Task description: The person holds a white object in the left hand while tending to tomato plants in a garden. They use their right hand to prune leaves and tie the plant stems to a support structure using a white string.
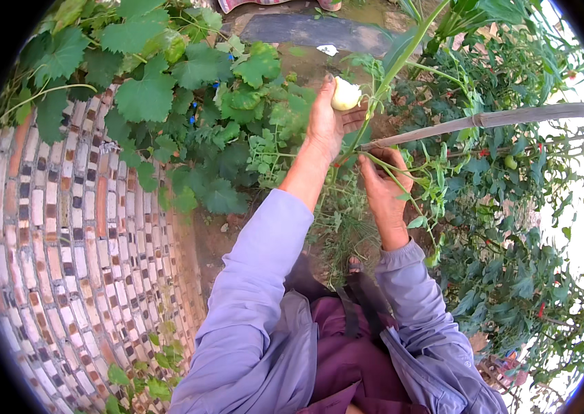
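My left hand (326,124) reaches up and cups a pale, whitish-green tomato (346,95), thumb on its left side and fingers behind it. The tomato is beside a thick green stem (392,72) that slants up to the right. Lower and to the right, my right hand (385,185) has its thumb and fingers closed on a thin green side shoot (402,186) of the plant. Just above that hand is the end of a grey wooden pole (485,119). Whether the fingers also touch the pole I cannot tell.
A brick wall (64,228) runs along the left, with broad-leaved vines (147,90) hanging over it. Dense tomato plants (499,262) fill the right side, with a small green tomato (510,162) among them. A dark slab (316,34) lies on the soil ahead.
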The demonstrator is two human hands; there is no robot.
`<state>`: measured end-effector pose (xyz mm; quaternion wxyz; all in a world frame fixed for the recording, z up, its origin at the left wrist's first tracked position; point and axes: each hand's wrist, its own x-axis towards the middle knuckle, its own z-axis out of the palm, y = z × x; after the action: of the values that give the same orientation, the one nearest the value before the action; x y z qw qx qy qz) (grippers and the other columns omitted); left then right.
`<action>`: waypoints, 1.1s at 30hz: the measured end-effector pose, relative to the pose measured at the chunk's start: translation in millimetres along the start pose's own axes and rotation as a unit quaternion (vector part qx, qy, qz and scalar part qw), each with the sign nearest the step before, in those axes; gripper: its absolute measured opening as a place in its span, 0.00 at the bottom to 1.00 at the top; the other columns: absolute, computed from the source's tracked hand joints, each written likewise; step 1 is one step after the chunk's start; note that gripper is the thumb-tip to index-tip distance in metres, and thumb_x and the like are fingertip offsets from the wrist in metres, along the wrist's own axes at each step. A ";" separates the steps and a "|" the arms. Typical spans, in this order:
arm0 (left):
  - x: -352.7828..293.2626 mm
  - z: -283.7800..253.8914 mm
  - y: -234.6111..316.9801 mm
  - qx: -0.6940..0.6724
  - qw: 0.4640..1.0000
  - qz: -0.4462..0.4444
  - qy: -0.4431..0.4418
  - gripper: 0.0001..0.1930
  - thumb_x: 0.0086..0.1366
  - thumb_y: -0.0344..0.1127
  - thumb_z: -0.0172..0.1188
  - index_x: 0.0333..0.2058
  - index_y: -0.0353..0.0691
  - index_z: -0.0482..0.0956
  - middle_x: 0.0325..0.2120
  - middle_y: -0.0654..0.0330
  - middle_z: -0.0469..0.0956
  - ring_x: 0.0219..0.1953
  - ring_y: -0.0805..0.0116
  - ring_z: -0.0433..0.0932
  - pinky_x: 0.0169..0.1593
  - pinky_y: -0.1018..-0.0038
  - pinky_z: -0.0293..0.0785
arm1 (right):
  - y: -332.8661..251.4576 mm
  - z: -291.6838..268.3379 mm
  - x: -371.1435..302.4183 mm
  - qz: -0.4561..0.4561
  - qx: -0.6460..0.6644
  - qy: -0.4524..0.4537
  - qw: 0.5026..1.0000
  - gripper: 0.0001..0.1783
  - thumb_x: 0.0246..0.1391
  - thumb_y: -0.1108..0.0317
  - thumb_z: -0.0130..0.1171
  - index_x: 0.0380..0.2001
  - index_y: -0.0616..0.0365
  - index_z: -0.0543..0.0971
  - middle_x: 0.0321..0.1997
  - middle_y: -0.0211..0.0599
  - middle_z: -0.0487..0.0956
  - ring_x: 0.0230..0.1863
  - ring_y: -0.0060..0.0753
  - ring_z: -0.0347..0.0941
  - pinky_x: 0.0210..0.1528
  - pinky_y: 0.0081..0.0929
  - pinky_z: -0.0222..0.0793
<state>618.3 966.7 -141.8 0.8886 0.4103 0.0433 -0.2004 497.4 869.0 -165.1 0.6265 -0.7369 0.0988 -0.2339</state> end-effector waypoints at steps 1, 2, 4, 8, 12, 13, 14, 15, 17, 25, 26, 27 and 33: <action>0.1 0.1 -4.6 0.000 1.000 -0.012 -0.008 0.30 0.67 0.63 0.39 0.43 0.41 0.73 0.32 0.54 0.80 0.34 0.61 0.79 0.41 0.64 0.74 | 1.5 -0.2 0.3 -0.002 -0.038 0.008 0.999 0.10 0.48 0.73 0.65 0.33 0.63 0.77 0.28 0.33 0.79 0.26 0.20 0.73 0.29 0.21 0.70; -1.3 0.2 -9.4 -0.006 0.999 -0.028 -0.026 0.29 0.67 0.63 0.38 0.42 0.42 0.74 0.31 0.54 0.80 0.30 0.62 0.78 0.37 0.65 0.73 | -2.5 0.7 -0.5 -0.001 -0.036 0.022 0.999 0.09 0.48 0.74 0.65 0.32 0.64 0.77 0.28 0.34 0.79 0.26 0.20 0.72 0.29 0.21 0.70; -3.8 6.1 -17.8 -0.032 0.998 -0.054 -0.013 0.26 0.68 0.61 0.38 0.37 0.45 0.73 0.25 0.54 0.79 0.20 0.66 0.72 0.25 0.70 0.67 | 1.7 -1.8 -0.3 -0.016 -0.058 0.039 0.997 0.08 0.49 0.74 0.64 0.33 0.64 0.77 0.28 0.33 0.79 0.26 0.20 0.72 0.29 0.21 0.69; -1.8 18.2 -20.6 -0.013 0.999 -0.032 -0.011 0.25 0.68 0.61 0.37 0.34 0.46 0.71 0.19 0.57 0.74 0.09 0.72 0.62 0.12 0.78 0.51 | -1.2 -11.0 6.3 0.082 -0.011 0.029 0.996 0.08 0.51 0.74 0.62 0.36 0.64 0.77 0.30 0.31 0.80 0.26 0.20 0.72 0.29 0.19 0.69; 1.4 14.2 -19.9 0.013 0.997 -0.074 -0.005 0.26 0.67 0.63 0.37 0.33 0.45 0.72 0.17 0.58 0.74 0.08 0.73 0.59 0.11 0.78 0.49 | -5.8 -17.2 12.5 0.139 0.052 0.008 0.989 0.09 0.54 0.74 0.59 0.38 0.66 0.77 0.31 0.34 0.80 0.28 0.25 0.76 0.31 0.20 0.72; 1.7 13.7 -19.6 0.014 0.997 -0.078 -0.006 0.26 0.67 0.63 0.37 0.33 0.45 0.72 0.17 0.58 0.74 0.08 0.73 0.59 0.11 0.78 0.49 | -6.5 -18.2 15.7 0.188 0.099 0.002 0.977 0.09 0.54 0.74 0.58 0.39 0.67 0.76 0.32 0.37 0.80 0.30 0.28 0.77 0.31 0.23 0.74; 2.3 13.1 -19.2 0.016 0.997 -0.073 -0.012 0.27 0.67 0.63 0.37 0.33 0.45 0.72 0.17 0.58 0.74 0.08 0.73 0.59 0.11 0.78 0.49 | -5.7 -19.2 19.1 0.236 0.147 -0.005 0.960 0.10 0.55 0.74 0.57 0.39 0.68 0.75 0.33 0.40 0.80 0.31 0.31 0.78 0.32 0.25 0.76; 2.6 12.0 -18.7 0.019 0.997 -0.067 -0.017 0.27 0.67 0.64 0.37 0.33 0.45 0.72 0.17 0.58 0.74 0.08 0.74 0.59 0.11 0.78 0.49 | -0.7 -21.2 22.4 0.238 0.147 -0.004 0.960 0.10 0.55 0.74 0.57 0.39 0.68 0.75 0.33 0.40 0.80 0.31 0.31 0.78 0.32 0.25 0.76; 2.1 15.3 -17.3 0.014 0.996 -0.083 -0.028 0.28 0.66 0.64 0.38 0.33 0.44 0.72 0.16 0.59 0.73 0.07 0.74 0.59 0.11 0.78 0.49 | 4.9 -27.2 31.6 0.309 0.199 -0.037 0.929 0.12 0.56 0.73 0.54 0.41 0.70 0.74 0.35 0.45 0.79 0.32 0.35 0.79 0.33 0.30 0.79; 0.4 23.5 -18.0 0.041 0.996 -0.068 -0.035 0.27 0.66 0.63 0.40 0.30 0.43 0.72 0.13 0.59 0.72 0.06 0.76 0.58 0.11 0.80 0.50 | 3.7 -29.4 56.7 0.347 0.077 -0.139 0.924 0.11 0.59 0.66 0.55 0.31 0.63 0.69 0.29 0.39 0.76 0.24 0.28 0.75 0.25 0.27 0.76; 0.3 23.5 -17.5 0.053 0.997 -0.050 -0.026 0.27 0.66 0.63 0.40 0.30 0.43 0.72 0.14 0.59 0.72 0.06 0.76 0.57 0.11 0.80 0.50 | 0.5 -27.4 57.9 0.335 0.064 -0.148 0.928 0.11 0.59 0.66 0.55 0.31 0.63 0.69 0.28 0.38 0.75 0.23 0.27 0.74 0.24 0.26 0.74; 0.4 23.2 -17.0 0.065 0.997 -0.032 -0.018 0.27 0.66 0.62 0.40 0.31 0.43 0.72 0.14 0.59 0.72 0.06 0.76 0.57 0.10 0.79 0.50 | -0.4 -26.9 58.4 0.338 0.063 -0.149 0.927 0.11 0.59 0.66 0.55 0.31 0.63 0.69 0.28 0.38 0.75 0.23 0.27 0.74 0.24 0.26 0.74; 2.4 31.7 -20.1 0.025 0.996 -0.073 -0.045 0.25 0.67 0.60 0.40 0.32 0.42 0.72 0.13 0.60 0.71 0.06 0.77 0.57 0.11 0.80 0.49 | -14.7 -42.1 55.8 0.350 0.085 -0.171 0.917 0.10 0.59 0.66 0.54 0.31 0.63 0.70 0.25 0.37 0.73 0.22 0.27 0.71 0.25 0.27 0.73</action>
<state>609.8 930.6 -135.8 0.8622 0.4188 0.0282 -0.2835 524.2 810.5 -134.1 0.7359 -0.6278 0.2218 0.1227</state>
